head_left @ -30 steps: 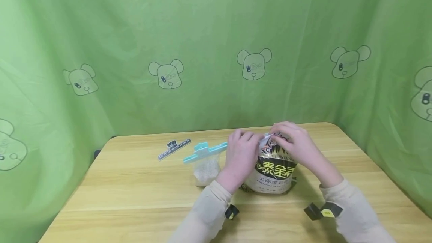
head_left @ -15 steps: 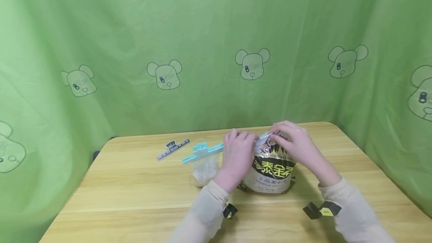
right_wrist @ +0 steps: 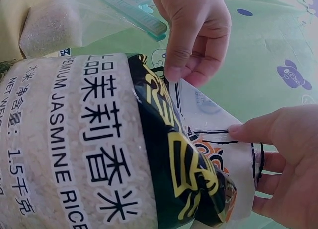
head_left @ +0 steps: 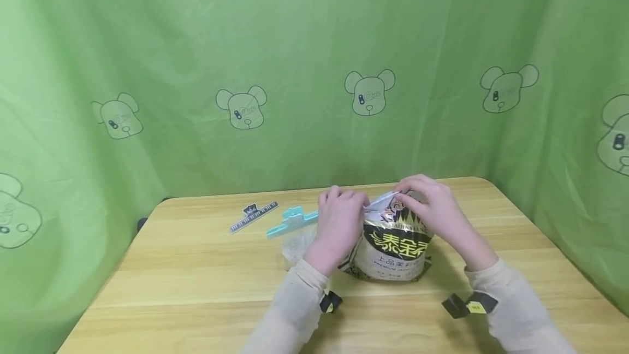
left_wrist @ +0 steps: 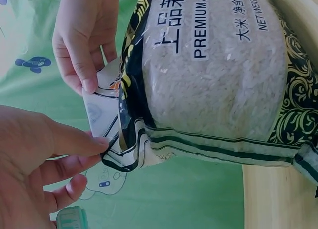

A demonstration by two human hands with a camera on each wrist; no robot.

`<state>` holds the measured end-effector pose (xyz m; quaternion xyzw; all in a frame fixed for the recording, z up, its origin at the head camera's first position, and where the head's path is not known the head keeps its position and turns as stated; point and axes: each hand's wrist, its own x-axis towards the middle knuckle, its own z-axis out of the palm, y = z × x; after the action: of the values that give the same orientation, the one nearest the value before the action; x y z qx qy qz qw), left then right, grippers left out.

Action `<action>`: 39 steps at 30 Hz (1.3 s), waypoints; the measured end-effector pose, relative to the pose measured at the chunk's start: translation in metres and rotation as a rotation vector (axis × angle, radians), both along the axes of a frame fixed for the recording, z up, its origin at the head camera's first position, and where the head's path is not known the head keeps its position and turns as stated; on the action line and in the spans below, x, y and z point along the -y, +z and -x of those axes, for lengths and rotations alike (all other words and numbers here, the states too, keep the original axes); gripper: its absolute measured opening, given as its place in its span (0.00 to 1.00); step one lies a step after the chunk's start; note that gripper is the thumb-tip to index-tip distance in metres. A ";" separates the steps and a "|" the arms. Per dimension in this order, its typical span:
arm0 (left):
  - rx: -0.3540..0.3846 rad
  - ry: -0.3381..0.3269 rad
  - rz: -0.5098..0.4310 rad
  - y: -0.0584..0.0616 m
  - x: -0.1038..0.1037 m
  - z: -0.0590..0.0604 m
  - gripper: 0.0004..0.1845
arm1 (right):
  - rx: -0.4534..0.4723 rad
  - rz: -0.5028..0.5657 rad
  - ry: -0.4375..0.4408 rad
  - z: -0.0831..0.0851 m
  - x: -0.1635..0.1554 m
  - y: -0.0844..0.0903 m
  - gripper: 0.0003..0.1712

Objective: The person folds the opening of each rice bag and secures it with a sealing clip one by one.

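A bag of jasmine rice (head_left: 393, 250) stands upright on the table, rice grains showing through its clear front in both wrist views. My left hand (head_left: 339, 223) pinches the left corner of the bag's top edge between thumb and fingers. With thumb and fingertips, my right hand (head_left: 437, 209) pinches the same top edge farther right. Between the two hands the white top flap (right_wrist: 208, 110) is folded over. Just left of my left hand is a small clear bag of rice (head_left: 297, 247), partly hidden by that hand, with a turquoise sealing clip (head_left: 290, 224) across its top.
A piano-key patterned clip (head_left: 253, 216) lies at the back left of the wooden table (head_left: 196, 288). Behind and at both sides hangs a green curtain (head_left: 304, 42) with bear-head prints.
My left hand has moved left along the bag's top, drawing the pinched corner with it, so more white flap shows. It now covers more of the small bag. The right hand stays nearly still.
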<state>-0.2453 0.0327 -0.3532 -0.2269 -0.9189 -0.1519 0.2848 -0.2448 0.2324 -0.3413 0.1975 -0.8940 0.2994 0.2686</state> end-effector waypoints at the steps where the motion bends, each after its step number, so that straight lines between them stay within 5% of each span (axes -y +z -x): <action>1: 0.003 -0.003 0.001 0.000 0.000 0.000 0.07 | 0.001 -0.001 -0.001 -0.001 0.000 0.000 0.04; 11: 0.104 0.001 0.037 0.004 0.005 -0.001 0.06 | 0.008 -0.010 -0.002 0.001 -0.001 -0.001 0.04; 26: 0.103 -0.016 0.031 0.015 0.020 0.001 0.11 | 0.009 -0.008 -0.002 0.001 -0.001 -0.001 0.04; 39: 0.133 0.003 -0.186 0.039 0.060 0.004 0.12 | 0.033 -0.005 -0.005 0.002 -0.002 -0.002 0.06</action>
<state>-0.2498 -0.0278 -0.3139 -0.1874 -0.9180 -0.2508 0.2434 -0.2468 0.2340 -0.3435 0.1909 -0.8995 0.2999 0.2541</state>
